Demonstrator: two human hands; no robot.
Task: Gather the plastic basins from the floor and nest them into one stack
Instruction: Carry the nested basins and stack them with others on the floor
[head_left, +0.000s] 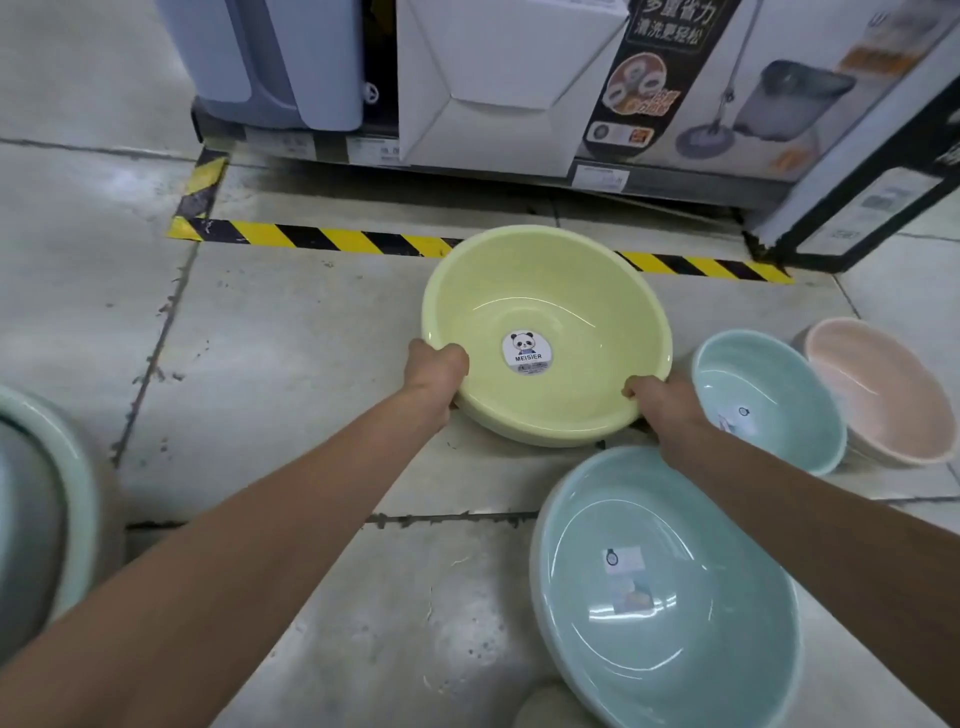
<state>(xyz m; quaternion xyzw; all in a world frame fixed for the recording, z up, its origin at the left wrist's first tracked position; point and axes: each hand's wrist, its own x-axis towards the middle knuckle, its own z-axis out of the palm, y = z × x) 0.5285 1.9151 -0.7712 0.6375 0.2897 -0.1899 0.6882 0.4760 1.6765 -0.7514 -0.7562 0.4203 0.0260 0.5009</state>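
Note:
A pale yellow basin (561, 291) with a panda sticker inside is tilted toward me just above the floor. My left hand (435, 370) grips its near-left rim, and my right hand (658, 399) grips its near-right rim. A large light blue basin (670, 639) lies on the floor at the lower right, under my right forearm. A smaller light blue basin (779, 384) sits to the right of the yellow one, with a pink basin (878, 395) just behind it. Part of another pale green basin (78, 467) shows at the left edge.
Yellow-and-black hazard tape (322, 240) runs across the concrete floor beyond the yellow basin. Behind it a low shelf holds a white box (498, 88), a grey-blue bin (270, 62) and a boxed mop set (769, 98).

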